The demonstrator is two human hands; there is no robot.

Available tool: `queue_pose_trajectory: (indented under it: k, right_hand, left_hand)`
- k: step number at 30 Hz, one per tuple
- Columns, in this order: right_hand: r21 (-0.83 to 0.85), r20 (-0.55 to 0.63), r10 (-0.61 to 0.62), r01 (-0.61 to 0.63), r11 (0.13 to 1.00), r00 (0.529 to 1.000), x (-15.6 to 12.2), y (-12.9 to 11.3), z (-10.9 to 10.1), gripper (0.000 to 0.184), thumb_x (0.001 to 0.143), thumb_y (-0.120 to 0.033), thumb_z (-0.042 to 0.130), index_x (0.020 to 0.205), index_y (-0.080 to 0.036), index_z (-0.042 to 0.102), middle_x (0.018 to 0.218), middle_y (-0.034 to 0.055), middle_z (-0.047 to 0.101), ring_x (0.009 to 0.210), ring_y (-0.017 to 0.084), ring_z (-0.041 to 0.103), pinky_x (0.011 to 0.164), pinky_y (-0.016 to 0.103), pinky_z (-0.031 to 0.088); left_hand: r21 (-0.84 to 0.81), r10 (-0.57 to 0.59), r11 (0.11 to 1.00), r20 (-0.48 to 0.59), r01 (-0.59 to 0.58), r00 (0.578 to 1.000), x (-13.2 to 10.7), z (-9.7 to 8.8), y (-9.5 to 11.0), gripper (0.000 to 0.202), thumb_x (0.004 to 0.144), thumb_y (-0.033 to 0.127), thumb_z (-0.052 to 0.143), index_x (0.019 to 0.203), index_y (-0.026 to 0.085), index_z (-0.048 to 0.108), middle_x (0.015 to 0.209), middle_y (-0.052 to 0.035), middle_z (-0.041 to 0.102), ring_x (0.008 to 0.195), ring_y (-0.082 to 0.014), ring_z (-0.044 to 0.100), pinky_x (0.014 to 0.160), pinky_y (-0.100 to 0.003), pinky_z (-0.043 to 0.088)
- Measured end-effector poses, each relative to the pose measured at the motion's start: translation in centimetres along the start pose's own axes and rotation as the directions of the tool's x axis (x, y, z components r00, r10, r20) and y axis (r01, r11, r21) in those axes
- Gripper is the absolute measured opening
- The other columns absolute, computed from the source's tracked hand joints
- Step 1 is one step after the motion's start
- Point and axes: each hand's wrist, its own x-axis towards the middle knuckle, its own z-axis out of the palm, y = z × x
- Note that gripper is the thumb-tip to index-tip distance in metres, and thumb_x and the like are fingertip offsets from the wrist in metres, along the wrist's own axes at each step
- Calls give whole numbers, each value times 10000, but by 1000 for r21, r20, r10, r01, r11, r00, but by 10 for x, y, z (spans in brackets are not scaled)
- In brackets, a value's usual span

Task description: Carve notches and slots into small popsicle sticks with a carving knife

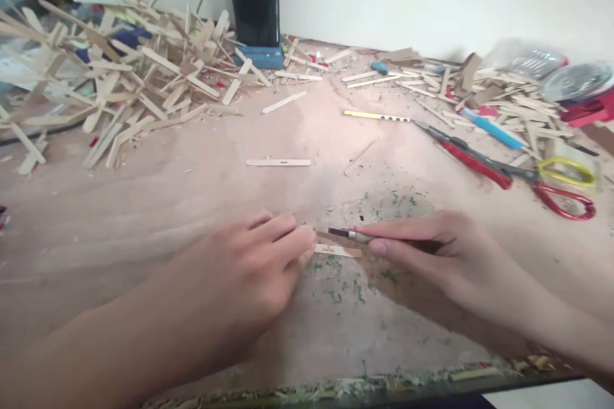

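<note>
My left hand (pixel 261 262) is closed, its fingertips pinching one end of a wooden craft stick (pixel 336 250) that lies on the table. A small reddish mark or cut shows on the stick's face near those fingertips. In my right hand (pixel 432 249) a slim carving chisel (pixel 354 236) is gripped between thumb and fingers. Its dark blade points left, just above the stick; whether it touches is hard to tell. Another craft stick (pixel 278 162), with a short dark slot in its middle, lies beyond my hands. Green shavings (pixel 336 281) are scattered around the held stick.
A tangled heap of craft sticks (pixel 158 70) covers the back left. More sticks (pixel 508 96) pile up at the back right, near scissors (pixel 566 185), a red-handled tool (pixel 474 163), a yellow pencil (pixel 377 116) and a blue pen (pixel 494 129). A black upright object (pixel 254 0) stands behind.
</note>
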Motion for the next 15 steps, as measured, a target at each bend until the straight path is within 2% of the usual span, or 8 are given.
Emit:
queue_pose_trajectory:
  k: [2, 4, 6, 8, 9, 11, 15]
  right_hand:
    - [48, -25, 25, -24, 999, 999, 6, -1, -7, 298, 1147, -436, 814, 1279, -271, 1025, 1172, 63, 982, 842, 250, 934, 688, 304, 736]
    - [89, -21, 6, -4, 996, 1000, 11, -2, -14, 321, 1147, -435, 800, 1263, -239, 1027, 1070, 61, 986, 756, 213, 861, 636, 286, 660]
    - [115, 111, -64, 51, 992, 992, 13, -3, -20, 330, 1187, -388, 745, 1220, -216, 1024, 912, 31, 941, 658, 153, 720, 589, 256, 549]
    - [128, 262, -139, 108, 986, 955, 14, -3, -23, 353, 1219, -295, 679, 1134, -195, 1007, 833, 5, 869, 640, 122, 606, 603, 243, 493]
    - [125, 304, -159, 126, 984, 939, 13, -3, -24, 348, 1215, -246, 669, 1109, -186, 995, 835, 1, 854, 654, 117, 600, 630, 238, 497]
    - [113, 292, -178, 151, 982, 940, 13, 1, -22, 282, 1170, -174, 713, 1117, -181, 990, 869, 1, 875, 692, 115, 665, 687, 226, 530]
    - [52, 216, -215, 208, 977, 953, 20, 13, -15, 157, 1106, -163, 857, 1164, -197, 999, 993, 38, 957, 803, 138, 813, 729, 221, 564]
  left_hand:
    - [9, 16, 1000, 0, -16, 1000, 3, -3, -2, 305, 1099, 7, 559, 1034, 167, 810, 988, -58, 707, 935, -283, 635, 817, -464, 526]
    - [11, 23, 1000, -14, -23, 1000, 4, -5, -4, 300, 1116, 15, 541, 1113, 161, 803, 998, -49, 726, 926, -275, 666, 830, -456, 551]
    - [2, 30, 1000, -20, -30, 999, 3, -6, -6, 287, 1154, 30, 530, 1208, 162, 779, 1026, -36, 737, 944, -265, 698, 858, -448, 567]
    - [14, 39, 999, -9, -39, 999, 0, -6, -8, 325, 1161, 14, 500, 1294, 174, 751, 1075, -30, 760, 984, -258, 736, 886, -444, 574]
    - [30, 44, 999, 4, -44, 999, -2, -5, -9, 343, 1154, 12, 500, 1327, 184, 741, 1079, -24, 763, 997, -255, 752, 912, -441, 584]
    - [43, 51, 998, 27, -53, 998, -5, -2, -12, 414, 1115, 5, 528, 1422, 193, 733, 1108, -19, 789, 991, -238, 770, 920, -416, 597]
    - [100, 84, 992, -72, -77, 994, -12, 7, -23, 490, 1032, -20, 545, 1393, 219, 773, 1074, -28, 801, 954, -224, 786, 929, -379, 607]
